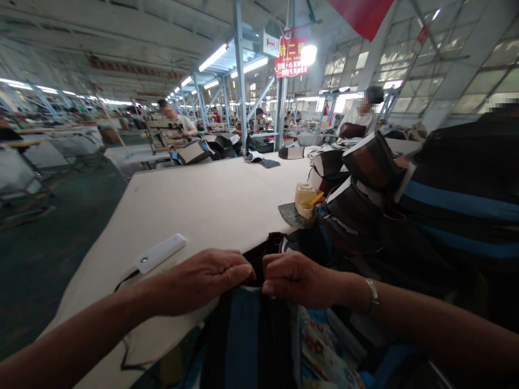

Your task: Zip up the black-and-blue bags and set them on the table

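A black fabric piece with a blue stripe (242,335) hangs over the table's near edge toward my lap. My left hand (214,274) pinches its upper edge, thumb pressed against the fingers. Close beside it, my right hand (298,278), with a bracelet on the wrist, is closed on the same edge. Dark material shows between and behind both hands; how the layers join there is hidden. Ahead and to the right, a glue jar (304,195) with a yellow-handled tool (315,200) in it stands on a dark flat slab (292,215).
A white device with a cord (161,253) lies on the pale table (194,200) at left. Stacked black, brown and white sewn pieces (357,200) crowd the right, beside a dark blue-striped pile (458,200). Co-workers (359,119) sit beyond the table. A metal post (240,81) rises behind it.
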`<state>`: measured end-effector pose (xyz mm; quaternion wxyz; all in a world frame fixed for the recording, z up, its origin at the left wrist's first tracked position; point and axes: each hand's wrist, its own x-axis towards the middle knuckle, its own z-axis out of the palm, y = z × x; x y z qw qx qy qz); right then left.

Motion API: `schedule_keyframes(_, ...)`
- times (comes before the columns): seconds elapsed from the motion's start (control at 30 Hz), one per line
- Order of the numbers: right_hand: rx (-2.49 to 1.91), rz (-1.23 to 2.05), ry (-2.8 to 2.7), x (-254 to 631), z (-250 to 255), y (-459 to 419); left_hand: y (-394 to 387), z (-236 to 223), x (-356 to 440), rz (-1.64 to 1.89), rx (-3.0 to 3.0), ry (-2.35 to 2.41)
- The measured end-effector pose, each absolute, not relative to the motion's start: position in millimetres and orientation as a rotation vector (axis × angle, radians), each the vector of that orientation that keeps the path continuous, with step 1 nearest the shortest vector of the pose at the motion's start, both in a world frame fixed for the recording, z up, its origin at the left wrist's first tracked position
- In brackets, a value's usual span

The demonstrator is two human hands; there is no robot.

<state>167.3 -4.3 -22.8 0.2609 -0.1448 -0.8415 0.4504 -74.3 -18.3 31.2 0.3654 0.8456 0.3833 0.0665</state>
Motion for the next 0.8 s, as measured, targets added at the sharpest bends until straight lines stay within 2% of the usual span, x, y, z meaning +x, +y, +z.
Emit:
schedule_keyframes(0.27,-0.735,1.592,-2.205,171,-7,-1,3,37,-78,0.129,2.174,0.809)
schedule_keyframes(0.5,-0.628,1.382,-2.276,157,-5,-2,-16,43,-60,0.129,2.299,0.921)
schedule_keyframes(0.7,-0.841,1.412,-2.411,163,6,5,-18,35,-65,0.216,2.201,0.977)
schedule_keyframes(0.8,-0.777,1.564,-2.467,163,17,8,-17,35,-65,0.225,2.192,0.91)
